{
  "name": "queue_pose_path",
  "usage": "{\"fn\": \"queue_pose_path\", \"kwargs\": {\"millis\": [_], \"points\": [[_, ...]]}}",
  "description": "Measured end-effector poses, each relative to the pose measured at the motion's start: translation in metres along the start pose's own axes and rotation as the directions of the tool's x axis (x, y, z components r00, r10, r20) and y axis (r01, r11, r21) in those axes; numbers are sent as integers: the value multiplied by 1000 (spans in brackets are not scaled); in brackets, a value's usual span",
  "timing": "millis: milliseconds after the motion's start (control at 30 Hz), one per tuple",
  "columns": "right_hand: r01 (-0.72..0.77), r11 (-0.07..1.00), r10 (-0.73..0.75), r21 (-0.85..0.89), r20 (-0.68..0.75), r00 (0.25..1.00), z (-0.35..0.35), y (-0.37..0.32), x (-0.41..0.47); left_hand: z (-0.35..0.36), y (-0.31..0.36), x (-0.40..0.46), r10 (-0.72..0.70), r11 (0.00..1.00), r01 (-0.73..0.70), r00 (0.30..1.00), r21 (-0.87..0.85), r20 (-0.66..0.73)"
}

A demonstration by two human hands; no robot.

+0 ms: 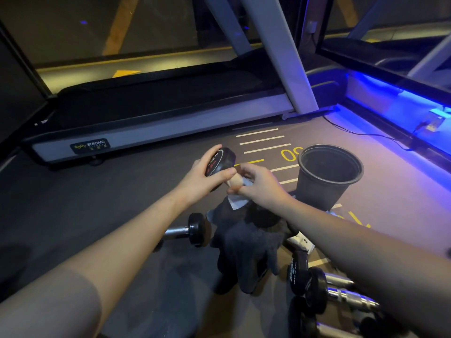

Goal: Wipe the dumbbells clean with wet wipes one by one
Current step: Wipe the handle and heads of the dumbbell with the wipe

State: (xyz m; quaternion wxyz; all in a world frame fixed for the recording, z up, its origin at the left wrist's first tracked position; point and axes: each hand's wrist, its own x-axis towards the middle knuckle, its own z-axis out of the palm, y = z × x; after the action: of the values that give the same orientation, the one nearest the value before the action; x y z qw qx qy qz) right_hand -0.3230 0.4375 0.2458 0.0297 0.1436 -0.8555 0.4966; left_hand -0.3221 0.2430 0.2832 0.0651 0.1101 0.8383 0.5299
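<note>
I am in a gym, crouched over its rubber floor (122, 203) with painted distance lines and yellow numerals (290, 153) at my one o'clock. A treadmill (156, 113) marked "BODY STRONG" runs across my eleven to twelve o'clock, a second one (380, 57) sits at two o'clock above blue strip lighting (390, 86), and dumbbells (314, 286) with chrome handles lie at my five o'clock.

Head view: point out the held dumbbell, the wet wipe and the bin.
held dumbbell (219, 160), head view, on its black end face.
wet wipe (238, 201), head view, on its hanging corner.
bin (317, 191), head view, on its outer wall.
</note>
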Motion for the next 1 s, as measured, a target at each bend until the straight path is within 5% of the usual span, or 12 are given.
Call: {"fn": "queue_pose_path", "kwargs": {"millis": [500,1000], "points": [[-36,951,168,-309,416,894,-51,13,10,-4,2,-1,28,999,-26,997,-25,77],[-55,997,71,-50,427,901,-34,3,17,-8,-2,-4,67,997,-63,990,-33,121]]}}
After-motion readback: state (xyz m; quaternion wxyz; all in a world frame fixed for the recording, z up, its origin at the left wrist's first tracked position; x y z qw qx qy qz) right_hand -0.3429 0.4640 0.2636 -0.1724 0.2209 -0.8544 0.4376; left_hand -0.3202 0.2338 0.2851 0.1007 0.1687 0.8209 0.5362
